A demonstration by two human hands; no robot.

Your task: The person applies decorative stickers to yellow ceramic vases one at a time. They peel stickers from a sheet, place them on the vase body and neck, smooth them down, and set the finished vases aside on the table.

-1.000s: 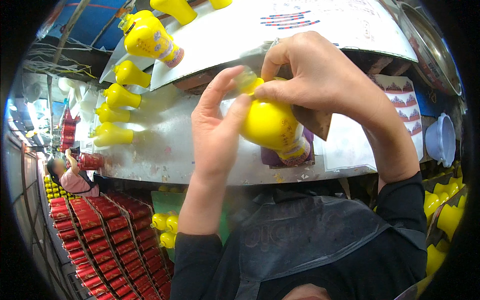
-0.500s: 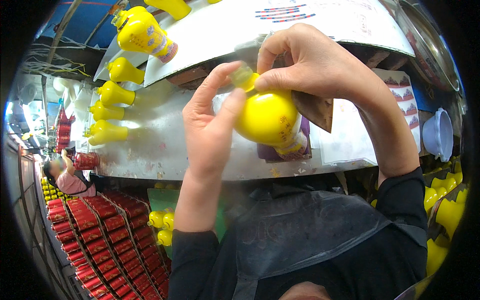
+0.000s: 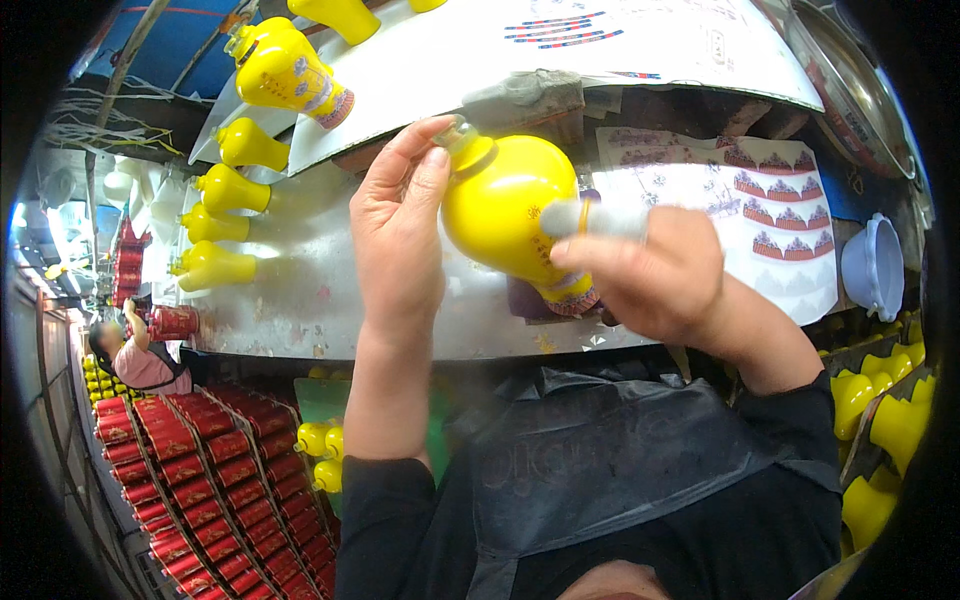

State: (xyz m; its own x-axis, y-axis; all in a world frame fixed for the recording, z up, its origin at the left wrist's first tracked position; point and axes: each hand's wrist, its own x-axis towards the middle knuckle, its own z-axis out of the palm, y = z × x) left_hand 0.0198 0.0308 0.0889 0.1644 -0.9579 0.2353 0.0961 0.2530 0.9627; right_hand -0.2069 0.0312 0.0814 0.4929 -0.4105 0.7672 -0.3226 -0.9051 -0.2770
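A glossy yellow vase-shaped bottle point(image 3: 500, 215) lies tilted over the metal table, its clear glass neck toward the upper left. My left hand point(image 3: 400, 225) is closed on that neck between thumb and fingers. Small dark markings show on the bottle's side, and a patterned band circles its base. My right hand point(image 3: 665, 265) is at the bottle's lower right side, smeared by motion. A pale grey piece with an orange band point(image 3: 600, 220) sits by its fingers against the bottle; whether it is worn or held I cannot make out. A dark support under the bottle is mostly hidden.
Several yellow bottles point(image 3: 225, 188) stand along the table's left; a decorated one point(image 3: 285, 70) is on the white board point(image 3: 440, 70). Printed decal sheets point(image 3: 780, 200) lie at right, near a lavender bucket point(image 3: 873, 268). Red cylinders point(image 3: 215, 470) are stacked lower left; a co-worker point(image 3: 145, 360) is beyond.
My right hand has moved from the bottle's neck down to its side. My left hand still grips the neck, and a brown flat piece beneath the right hand is no longer visible.
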